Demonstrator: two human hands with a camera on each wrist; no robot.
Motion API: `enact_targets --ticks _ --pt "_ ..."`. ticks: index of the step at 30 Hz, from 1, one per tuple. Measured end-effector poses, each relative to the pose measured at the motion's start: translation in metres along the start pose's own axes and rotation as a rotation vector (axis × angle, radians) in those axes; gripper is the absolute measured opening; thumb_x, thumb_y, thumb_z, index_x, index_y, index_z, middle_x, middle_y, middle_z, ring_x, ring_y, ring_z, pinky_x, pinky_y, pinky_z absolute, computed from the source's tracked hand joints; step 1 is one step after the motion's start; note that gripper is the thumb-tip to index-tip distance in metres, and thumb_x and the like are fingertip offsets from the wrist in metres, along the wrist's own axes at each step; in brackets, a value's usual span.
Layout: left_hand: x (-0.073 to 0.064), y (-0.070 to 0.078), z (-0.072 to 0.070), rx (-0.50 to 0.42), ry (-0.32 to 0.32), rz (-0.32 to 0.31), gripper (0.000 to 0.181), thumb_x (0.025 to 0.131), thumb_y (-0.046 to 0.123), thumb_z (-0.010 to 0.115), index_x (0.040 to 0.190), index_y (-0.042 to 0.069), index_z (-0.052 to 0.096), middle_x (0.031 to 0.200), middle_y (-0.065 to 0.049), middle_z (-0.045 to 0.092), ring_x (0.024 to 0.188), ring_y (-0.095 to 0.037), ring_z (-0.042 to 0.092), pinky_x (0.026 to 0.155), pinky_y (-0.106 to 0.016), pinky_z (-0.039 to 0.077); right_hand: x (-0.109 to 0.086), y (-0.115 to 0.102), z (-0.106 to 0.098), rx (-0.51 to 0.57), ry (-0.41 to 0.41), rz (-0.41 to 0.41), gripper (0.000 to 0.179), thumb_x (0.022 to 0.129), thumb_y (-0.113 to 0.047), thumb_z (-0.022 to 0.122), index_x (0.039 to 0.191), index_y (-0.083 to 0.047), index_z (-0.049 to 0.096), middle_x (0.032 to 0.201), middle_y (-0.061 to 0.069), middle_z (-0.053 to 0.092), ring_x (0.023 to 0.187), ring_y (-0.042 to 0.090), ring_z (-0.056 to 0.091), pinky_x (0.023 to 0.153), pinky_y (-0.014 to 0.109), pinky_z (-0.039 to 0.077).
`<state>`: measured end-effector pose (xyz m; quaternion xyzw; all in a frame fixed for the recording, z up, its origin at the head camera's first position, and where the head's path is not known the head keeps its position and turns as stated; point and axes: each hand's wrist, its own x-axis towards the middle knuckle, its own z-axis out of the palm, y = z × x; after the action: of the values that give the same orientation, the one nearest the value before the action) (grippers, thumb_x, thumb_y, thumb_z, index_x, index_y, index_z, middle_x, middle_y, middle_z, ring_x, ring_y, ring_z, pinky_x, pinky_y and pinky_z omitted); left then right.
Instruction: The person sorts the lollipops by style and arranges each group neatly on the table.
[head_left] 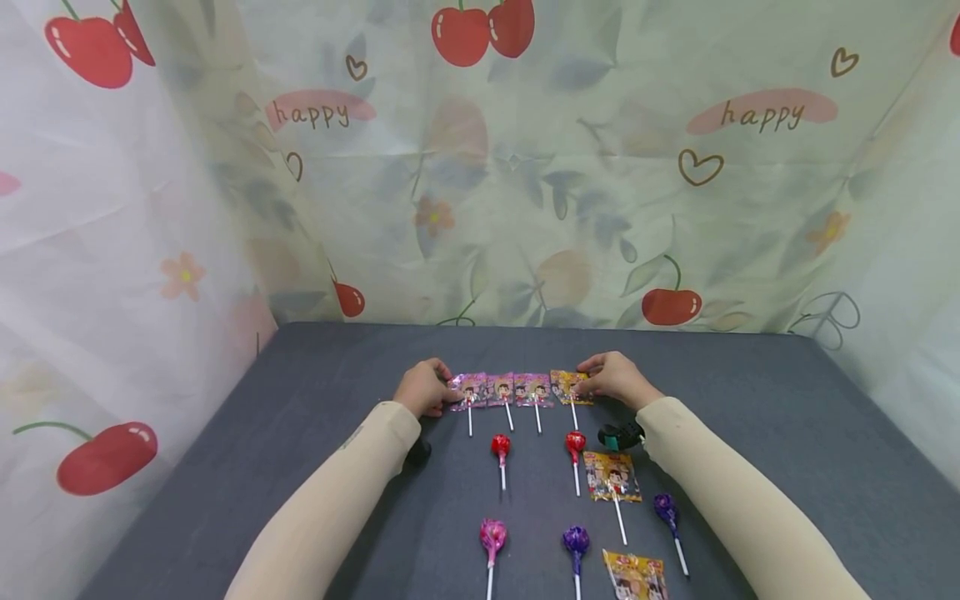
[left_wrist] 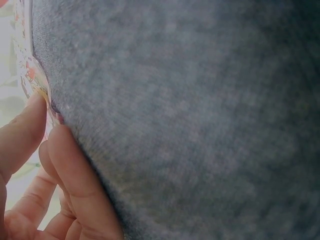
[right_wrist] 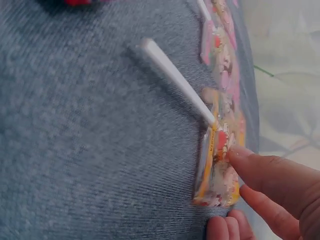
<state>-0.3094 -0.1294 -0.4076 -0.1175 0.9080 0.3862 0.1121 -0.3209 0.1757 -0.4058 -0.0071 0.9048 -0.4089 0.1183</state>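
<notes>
On the grey cloth (head_left: pixel 442 508), at eleven o'clock, the left hand (head_left: pixel 425 388) pinches a square pink plastic wrapper (head_left: pixel 474 385); at one, the right hand (head_left: pixel 617 377) pinches a square yellow plastic wrapper (head_left: pixel 564 383). I can't quite see inside.

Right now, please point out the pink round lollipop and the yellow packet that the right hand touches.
Pink round lollipop (head_left: pixel 492 536): head view, on its ball.
Yellow packet (right_wrist: pixel 218 167): right wrist view, on its printed wrapper.

Free lane between red lollipops (head_left: pixel 575 442), wrapped lollipop row (head_left: pixel 532 388) across far end
</notes>
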Motion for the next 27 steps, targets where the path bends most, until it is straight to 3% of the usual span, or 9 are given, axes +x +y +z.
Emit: enact_targets --ticks 8,15,21,27 --pt "0.001 -0.002 0.001 -0.005 -0.001 -0.002 0.036 0.079 0.018 0.082 0.105 0.01 0.06 0.082 -0.008 0.057 0.055 -0.014 0.051 0.044 -0.022 0.046 -0.01 -0.003 -0.013 0.172 -0.051 -0.018 0.051 0.092 -0.016 0.067 0.134 0.005 0.049 0.133 0.027 0.051 0.114 0.034 0.058 0.097 0.045 0.049" --pt "0.001 -0.002 0.001 -0.007 0.002 0.002 0.036 0.078 0.017 0.082 0.105 0.01 0.06 0.078 -0.008 0.054 0.054 -0.014 0.05 0.043 -0.022 0.046 -0.032 -0.012 -0.031 0.281 -0.101 -0.139 0.056 0.094 -0.023 0.065 0.139 0.002 0.044 0.138 0.026 0.046 0.126 0.037 0.051 0.104 0.046 0.043" --pt "0.001 -0.002 0.001 -0.005 0.004 -0.006 0.036 0.078 0.018 0.082 0.106 0.01 0.06 0.077 -0.007 0.053 0.054 -0.014 0.049 0.043 -0.022 0.045 -0.055 -0.011 -0.039 0.257 -0.097 -0.227 0.059 0.092 -0.033 0.067 0.139 -0.003 0.046 0.142 0.022 0.046 0.125 0.034 0.051 0.103 0.048 0.043" --pt "0.003 -0.002 0.002 -0.005 0.005 -0.005 0.036 0.078 0.017 0.082 0.105 0.01 0.06 0.079 -0.008 0.056 0.054 -0.014 0.05 0.043 -0.023 0.046 -0.079 -0.004 -0.034 0.175 -0.09 -0.285 0.053 0.093 -0.033 0.065 0.135 -0.005 0.051 0.135 0.022 0.052 0.123 0.034 0.052 0.101 0.052 0.044"
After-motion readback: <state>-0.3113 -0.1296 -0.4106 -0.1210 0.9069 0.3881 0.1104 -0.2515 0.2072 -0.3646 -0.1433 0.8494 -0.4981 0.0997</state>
